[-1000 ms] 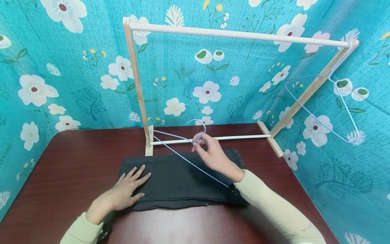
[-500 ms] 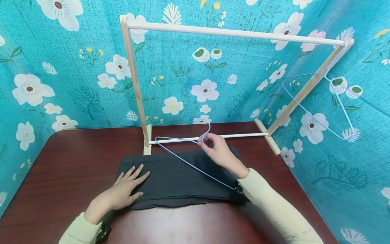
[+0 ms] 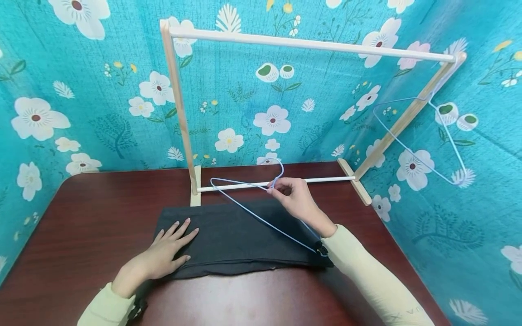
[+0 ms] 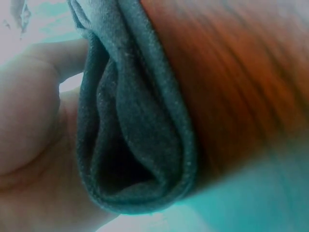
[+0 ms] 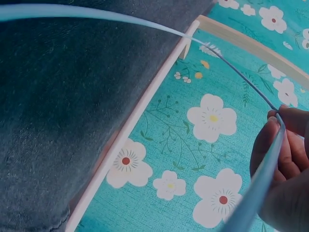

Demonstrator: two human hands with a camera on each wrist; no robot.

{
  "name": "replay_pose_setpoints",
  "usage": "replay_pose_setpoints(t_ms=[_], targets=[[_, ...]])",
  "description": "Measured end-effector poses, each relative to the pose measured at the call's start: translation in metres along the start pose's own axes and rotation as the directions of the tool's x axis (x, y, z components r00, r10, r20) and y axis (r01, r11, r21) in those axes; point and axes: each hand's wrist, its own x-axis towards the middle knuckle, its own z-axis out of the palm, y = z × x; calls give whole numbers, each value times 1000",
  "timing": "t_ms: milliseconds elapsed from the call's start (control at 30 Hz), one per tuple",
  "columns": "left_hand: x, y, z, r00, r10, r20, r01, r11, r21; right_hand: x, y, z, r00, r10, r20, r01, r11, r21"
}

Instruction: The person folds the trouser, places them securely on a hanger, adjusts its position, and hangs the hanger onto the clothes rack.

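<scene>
My left hand [image 3: 165,253] lies with spread fingers on the left end of a folded black garment [image 3: 232,240]. Above the garment my right hand [image 3: 299,199] pinches a light blue wire hanger [image 3: 265,221] at the base of its hook. The hanger tilts, one corner towards the rack and the other by my right wrist. Up close in the left wrist view, the garment [image 4: 149,111] shows several rolled fabric layers beside the palm. In the right wrist view thumb and fingertips meet on the hanger wire [image 5: 241,76].
A wooden rack [image 3: 310,42] stands at the back of the dark red table [image 3: 94,217], its white lower bar [image 3: 330,179] just behind the garment. From its right end hangs another blue hanger [image 3: 451,140]. A turquoise flowered curtain [image 3: 240,108] surrounds the table's back and sides.
My right hand has moved slightly right with the hanger, and the hanger's left corner has shifted right, away from the rack's left foot. The left hand stays on the garment.
</scene>
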Motion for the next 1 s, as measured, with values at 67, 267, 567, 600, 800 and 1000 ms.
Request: replay_pose_setpoints(t_ms=[67, 267, 567, 600, 800, 1000], targets=[[-1, 0, 0, 1000, -1, 1, 1, 1000, -4, -1, 0, 0, 1000, 2, 3, -2, 1000, 6], [-2, 1, -1, 1000, -7, 14, 7, 1000, -5, 4, 1, -3, 991, 101, 86, -96, 994, -58], [-3, 0, -2, 1000, -14, 18, 14, 1000, -17, 24, -20, -16, 935, 229, 269, -179, 964, -199], [-3, 0, -2, 1000, -14, 20, 14, 1000, -20, 26, -23, -17, 930, 228, 289, -172, 963, -208], [-3, -2, -3, 999, -19, 28, 20, 999, -25, 34, -29, -18, 917, 160, 365, -98, 978, -184], [-2, -3, -2, 999, -17, 34, 18, 999, -31, 31, -28, -14, 919, 125, 373, -143, 990, 21]])
